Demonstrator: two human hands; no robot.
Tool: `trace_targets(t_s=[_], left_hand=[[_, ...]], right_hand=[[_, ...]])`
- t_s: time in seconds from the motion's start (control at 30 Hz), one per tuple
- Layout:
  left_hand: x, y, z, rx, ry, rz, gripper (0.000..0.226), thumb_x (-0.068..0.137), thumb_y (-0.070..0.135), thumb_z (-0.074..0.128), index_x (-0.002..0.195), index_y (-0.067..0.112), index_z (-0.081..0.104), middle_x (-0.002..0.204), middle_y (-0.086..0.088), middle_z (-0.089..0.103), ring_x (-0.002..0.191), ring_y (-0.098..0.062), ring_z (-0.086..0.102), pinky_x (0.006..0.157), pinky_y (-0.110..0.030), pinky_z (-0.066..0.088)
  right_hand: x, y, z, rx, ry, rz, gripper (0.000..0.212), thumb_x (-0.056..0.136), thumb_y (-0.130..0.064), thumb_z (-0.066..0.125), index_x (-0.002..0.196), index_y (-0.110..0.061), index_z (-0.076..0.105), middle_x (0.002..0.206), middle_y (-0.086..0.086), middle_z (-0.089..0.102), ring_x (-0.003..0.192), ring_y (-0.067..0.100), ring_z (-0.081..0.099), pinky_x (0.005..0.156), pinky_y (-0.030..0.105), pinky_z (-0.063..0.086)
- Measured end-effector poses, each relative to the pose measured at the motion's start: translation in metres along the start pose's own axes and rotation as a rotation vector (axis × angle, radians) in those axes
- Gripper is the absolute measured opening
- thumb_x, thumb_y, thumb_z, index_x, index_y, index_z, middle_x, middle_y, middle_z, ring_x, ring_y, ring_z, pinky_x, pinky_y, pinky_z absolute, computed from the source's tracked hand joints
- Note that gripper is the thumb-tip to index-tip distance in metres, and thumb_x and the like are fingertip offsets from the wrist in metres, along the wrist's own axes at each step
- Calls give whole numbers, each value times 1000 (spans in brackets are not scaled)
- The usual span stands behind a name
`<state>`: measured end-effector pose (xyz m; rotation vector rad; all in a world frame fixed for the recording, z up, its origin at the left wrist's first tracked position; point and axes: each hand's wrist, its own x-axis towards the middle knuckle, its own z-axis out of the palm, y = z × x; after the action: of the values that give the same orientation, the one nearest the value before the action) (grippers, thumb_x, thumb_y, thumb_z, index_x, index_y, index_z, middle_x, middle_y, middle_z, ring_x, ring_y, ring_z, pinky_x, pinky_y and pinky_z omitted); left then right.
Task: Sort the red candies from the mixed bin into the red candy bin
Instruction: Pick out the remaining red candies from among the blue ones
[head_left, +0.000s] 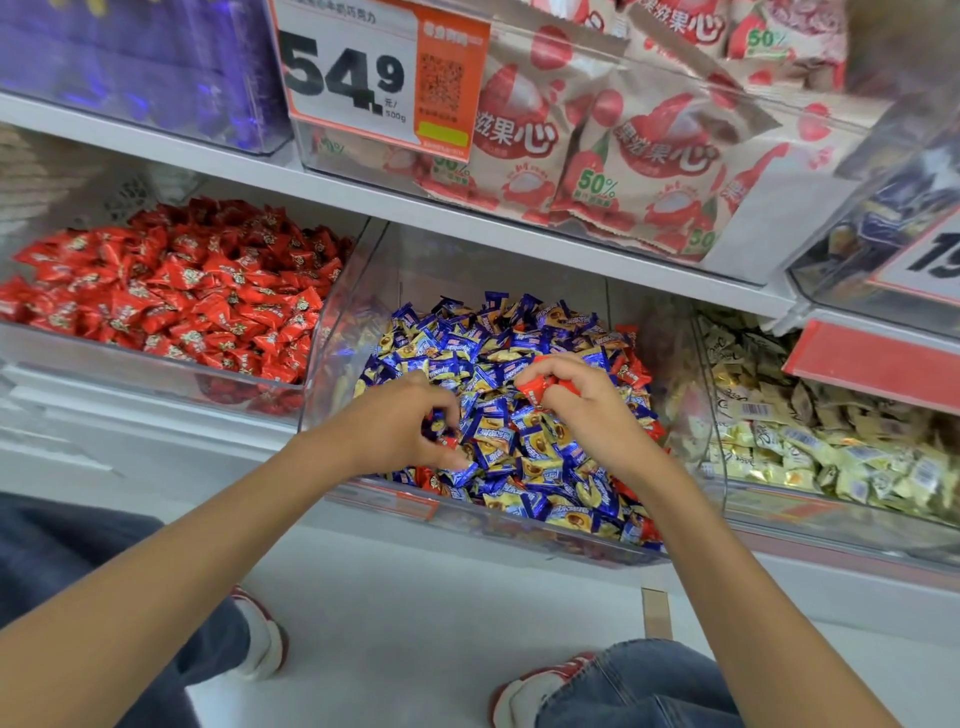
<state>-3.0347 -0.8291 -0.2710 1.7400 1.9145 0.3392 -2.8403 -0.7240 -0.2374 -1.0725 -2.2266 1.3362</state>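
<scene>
- Clutching red candies (545, 387) in right hand (587, 410), over mixed bin (519, 525)
- Poking into it with curled left hand (400, 428), can't tell if gripping anything
- Just beside it, leftward: red candy bin (130, 358)

price tag (347, 73) reading 54.9, lychee snack bags (623, 156) above — pale yellow candies (831, 447) right

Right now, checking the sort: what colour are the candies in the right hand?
Red candies held in the right hand; head view.

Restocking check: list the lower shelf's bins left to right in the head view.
In order: red candy bin → mixed bin → gold candy bin.
</scene>
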Motion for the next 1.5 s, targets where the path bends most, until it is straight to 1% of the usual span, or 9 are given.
trace_targets(t_s=[0.27,0.37,0.5,0.67,0.87,1.03,1.17,1.3,1.5], left_hand=[[-2,9,-13,-153,194,56,17,85,33,67,90,16,65,86,2,57,79,-9,49,70,-21,38],[-20,18,-32,-192,356,114,10,90,30,61,91,21,60,83,8,56,73,0,48,62,-15,35],[-35,10,-55,-64,572,107,11,89,32,60,99,27,59,90,11,53,76,0,50,69,-17,41],[-40,-4,-61,-82,637,101,16,87,29,64,102,23,63,94,8,56,81,-13,55,70,-22,44],[-44,-6,-59,-25,558,156,30,91,29,60,121,31,60,105,10,59,88,-9,55,75,-25,41],[-50,7,-58,-137,443,133,8,90,33,59,98,32,59,92,12,57,77,-2,52,68,-16,40],[-42,20,-41,-336,132,143,6,90,19,63,90,21,57,78,9,57,63,0,48,59,-12,37],[-17,11,-20,-239,-140,117,10,93,14,58,97,19,66,90,3,61,72,-1,48,66,-13,37],[-3,4,-7,-17,-256,35,34,75,39,77,106,26,70,90,18,45,87,-7,46,68,-16,36]], right_hand=[[0,-2,11,-7,-67,-76,13,90,-17,65,86,-13,53,88,12,57,62,12,49,57,22,42],[2,-5,17,-82,-141,-117,8,95,-16,58,98,-23,57,92,-9,59,69,7,55,64,19,45],[8,-11,41,-213,-262,-144,25,92,-27,63,116,-25,65,113,-13,60,102,3,57,90,22,47],[24,-9,78,-617,-509,-202,59,79,-45,72,130,-19,57,110,3,51,95,14,46,85,31,43],[33,-9,65,-568,-401,-197,28,84,-32,72,72,-19,51,71,-4,53,62,12,44,60,32,39],[26,-6,30,-406,-207,-83,16,88,-29,67,103,-29,60,86,-2,64,61,19,58,63,37,49],[17,-9,8,-284,-110,-70,33,90,-28,66,124,-28,61,123,-3,64,46,-3,41,57,21,45],[8,-8,-3,-258,-73,-71,24,91,-25,65,115,-25,66,83,-14,63,38,0,44,45,10,35],[2,4,-3,-194,-70,-71,20,88,-26,68,107,-31,68,83,-14,65,52,28,48,51,40,47]])
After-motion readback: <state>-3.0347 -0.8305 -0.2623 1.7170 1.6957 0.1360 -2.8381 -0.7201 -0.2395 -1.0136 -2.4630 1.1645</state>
